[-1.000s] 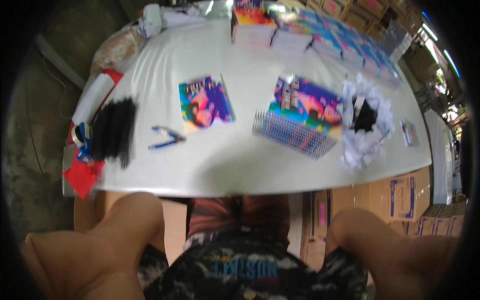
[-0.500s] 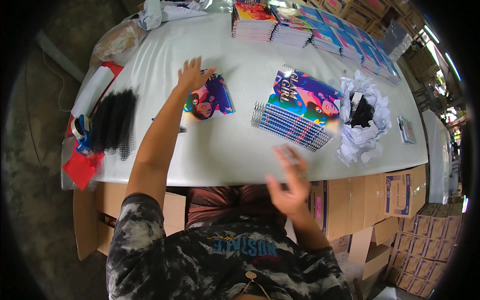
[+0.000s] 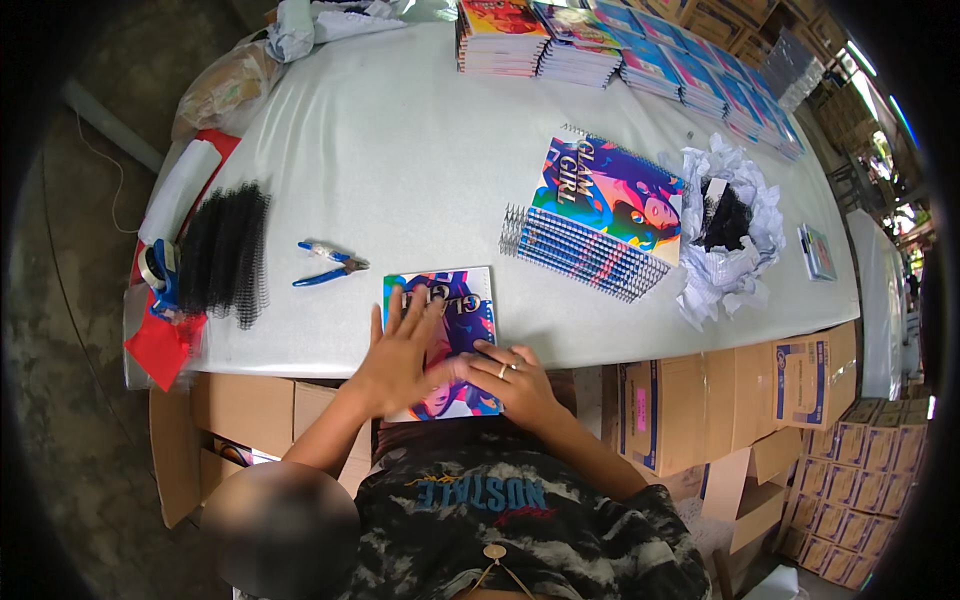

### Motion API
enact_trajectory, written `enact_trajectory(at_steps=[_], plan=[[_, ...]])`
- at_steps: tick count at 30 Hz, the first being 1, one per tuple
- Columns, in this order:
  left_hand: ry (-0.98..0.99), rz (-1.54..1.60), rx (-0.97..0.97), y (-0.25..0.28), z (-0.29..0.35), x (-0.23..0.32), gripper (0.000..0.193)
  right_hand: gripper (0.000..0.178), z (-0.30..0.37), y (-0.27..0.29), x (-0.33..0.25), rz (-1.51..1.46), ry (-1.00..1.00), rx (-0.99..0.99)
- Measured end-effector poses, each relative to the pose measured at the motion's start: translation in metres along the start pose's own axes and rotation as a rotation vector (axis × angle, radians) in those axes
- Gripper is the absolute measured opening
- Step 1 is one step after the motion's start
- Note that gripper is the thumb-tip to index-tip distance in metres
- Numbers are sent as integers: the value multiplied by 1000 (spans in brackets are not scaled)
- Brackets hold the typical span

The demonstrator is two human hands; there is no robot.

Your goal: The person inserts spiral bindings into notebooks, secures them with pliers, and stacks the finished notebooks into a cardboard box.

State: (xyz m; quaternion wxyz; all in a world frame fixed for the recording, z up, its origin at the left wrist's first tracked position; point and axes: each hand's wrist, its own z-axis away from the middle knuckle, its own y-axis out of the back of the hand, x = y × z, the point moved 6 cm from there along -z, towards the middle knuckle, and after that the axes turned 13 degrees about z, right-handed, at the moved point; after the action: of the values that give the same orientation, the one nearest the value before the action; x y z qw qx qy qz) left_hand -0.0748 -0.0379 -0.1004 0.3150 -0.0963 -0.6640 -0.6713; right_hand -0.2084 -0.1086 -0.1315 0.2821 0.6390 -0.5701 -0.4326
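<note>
- Head view, only one given.
- Left hand (image 3: 400, 355): laid flat, fingers spread, palm down on the notebook (image 3: 445, 335); nothing gripped.
- Right hand (image 3: 510, 378): flat too, fingers loosely curled on the notebook's near right part, a ring seen on one finger; nothing clasped.
- Notebook: lies at the near edge of the white table (image 3: 400, 170), cover up, its near end overhanging the rim toward the person's body.
- Blue-handled pliers (image 3: 330, 264): on the table just far-left of the notebook, apart from both hands.
- Black wire coils (image 3: 225, 252): piled at the left side, near a tape dispenser (image 3: 160, 270) and a red sheet (image 3: 160, 340) at the left rim.
- Bound stack (image 3: 590, 225): spiral notebooks fanned to the right, colourful cover on top, well apart from the hands.
- Crumpled white paper (image 3: 735, 240) with more black coils in it: far right of that stack.
- Book piles (image 3: 600, 45): ranged along the far edge.
- Cartons (image 3: 740, 390): stacked under and to the right of the table.
- Risk, judged: the overhanging notebook could tip off the rim if palm pressure is eased, since little support is seen under its near end.
- Risk, judged: loose pages could be skewed under the flat palms if one hand is slid faster than the other.
- Risk, judged: the pliers could be knocked by a left-forearm sweep; they lie close to its path.
</note>
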Motion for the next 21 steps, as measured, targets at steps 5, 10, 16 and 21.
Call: enact_trajectory(at_steps=[5,10,16,21], plan=[[-25,138,-52,39,31,31,47,19,-48,44,6,-71,-71,119],[-189,707,416,102,47,-4,24,21,-43,75,69,-452,-469,254],[14,1041,292,9,-19,-73,30,24,-35,12,62,-965,-553,262],[-66,948,532,18,-16,-60,23,24,-35,39,49,-854,-458,193]])
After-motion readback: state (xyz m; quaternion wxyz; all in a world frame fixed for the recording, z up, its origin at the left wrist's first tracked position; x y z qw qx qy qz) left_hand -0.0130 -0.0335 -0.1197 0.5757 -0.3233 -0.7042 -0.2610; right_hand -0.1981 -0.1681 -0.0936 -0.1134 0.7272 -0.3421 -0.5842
